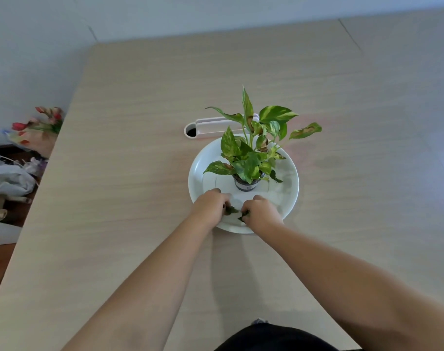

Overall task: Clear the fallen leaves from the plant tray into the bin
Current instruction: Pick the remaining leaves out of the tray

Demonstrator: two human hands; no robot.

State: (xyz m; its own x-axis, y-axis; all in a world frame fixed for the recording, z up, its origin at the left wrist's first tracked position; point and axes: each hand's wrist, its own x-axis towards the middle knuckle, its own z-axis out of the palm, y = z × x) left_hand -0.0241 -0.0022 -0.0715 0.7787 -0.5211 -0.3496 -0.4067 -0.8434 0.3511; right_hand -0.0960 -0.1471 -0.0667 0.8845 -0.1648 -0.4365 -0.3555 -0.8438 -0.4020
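Round white tray [289, 196] on wooden table [140, 160], potted plant [251, 153] standing at tray's centre. Both hands at tray's near rim. Left hand [210, 206] curled, pinching dark green fallen leaf [231, 210]. Right hand [260, 214] curled, pinching second leaf [244, 216] just beside first. Another dark leaf [275, 176] lies on tray right of pot. White bin [208, 128] just behind tray, opening at left end. Flower bouquet [42, 122] well left of tray, off table.

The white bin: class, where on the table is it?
In the head view, the white bin lies beyond the plant tray, just behind its far-left rim, partly hidden by the plant's leaves.
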